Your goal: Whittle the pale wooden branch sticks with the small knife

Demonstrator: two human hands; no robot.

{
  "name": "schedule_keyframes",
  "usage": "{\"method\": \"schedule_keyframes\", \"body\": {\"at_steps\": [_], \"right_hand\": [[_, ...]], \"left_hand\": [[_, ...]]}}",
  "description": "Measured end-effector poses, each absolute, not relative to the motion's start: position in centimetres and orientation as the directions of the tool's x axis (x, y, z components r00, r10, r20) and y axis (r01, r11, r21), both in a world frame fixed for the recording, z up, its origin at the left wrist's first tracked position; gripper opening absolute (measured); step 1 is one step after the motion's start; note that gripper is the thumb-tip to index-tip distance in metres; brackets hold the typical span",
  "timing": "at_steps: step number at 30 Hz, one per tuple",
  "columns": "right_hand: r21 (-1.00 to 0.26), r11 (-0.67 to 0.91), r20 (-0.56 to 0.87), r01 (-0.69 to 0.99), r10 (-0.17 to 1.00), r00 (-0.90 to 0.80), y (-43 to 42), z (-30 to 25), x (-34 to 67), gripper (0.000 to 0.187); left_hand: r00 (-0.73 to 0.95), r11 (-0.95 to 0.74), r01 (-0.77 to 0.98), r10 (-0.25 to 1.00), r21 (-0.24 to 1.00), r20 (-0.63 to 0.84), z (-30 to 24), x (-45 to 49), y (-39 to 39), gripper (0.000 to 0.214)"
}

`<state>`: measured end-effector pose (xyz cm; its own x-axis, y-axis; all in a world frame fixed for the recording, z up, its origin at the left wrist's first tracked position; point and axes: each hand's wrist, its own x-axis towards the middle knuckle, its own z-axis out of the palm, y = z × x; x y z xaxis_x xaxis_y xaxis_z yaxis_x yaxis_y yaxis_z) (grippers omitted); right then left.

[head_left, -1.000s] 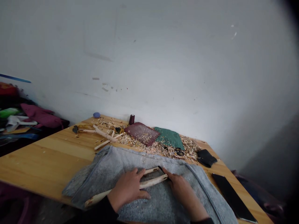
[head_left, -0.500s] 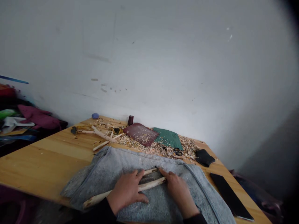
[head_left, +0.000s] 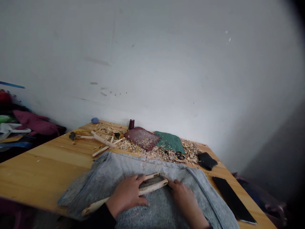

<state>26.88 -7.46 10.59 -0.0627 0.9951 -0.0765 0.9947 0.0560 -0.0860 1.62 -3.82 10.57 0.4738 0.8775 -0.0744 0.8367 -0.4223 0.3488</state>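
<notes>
Now — left hand (head_left: pixel 127 192) spread open, palm-down over a peeled wooden stick (head_left: pixel 152 187), right hand (head_left: pixel 183 200) open, fingertips at its far tip.
Looks light, stiff, thin-ended — safest held mid-shaft; it lies on grey cloth (head_left: pixel 88 194), shavings (head_left: pixel 152 153) beyond, toward the bench's (head_left: pixel 43 162) back edge.
</notes>
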Motion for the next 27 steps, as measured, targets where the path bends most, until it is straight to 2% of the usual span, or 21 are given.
{"method": "schedule_keyframes", "body": {"at_steps": [5,9,17,27], "right_hand": [[-0.041,0.052,-0.061,0.998,0.997,-0.054,-7.6,10.9,25.8,0.063],[-0.018,0.022,-0.052,1.000,0.998,-0.023,-7.8,11.2,24.8,0.067],[0.119,-0.068,0.005,0.991,0.998,0.067,-8.2,9.9,22.5,0.066],[0.089,-0.014,-0.040,0.996,0.999,0.018,-8.4,10.0,23.4,0.077]], "left_hand": [[0.508,-0.449,0.815,0.858,0.366,-0.080,10.8,1.5,-3.3,0.099],[0.510,-0.451,0.814,0.857,0.367,-0.080,11.2,1.7,-3.5,0.096],[0.463,-0.414,0.844,0.883,0.342,-0.074,11.2,2.3,-4.1,0.102],[0.421,-0.372,0.862,0.904,0.346,-0.078,11.7,2.3,-4.4,0.099]]}}
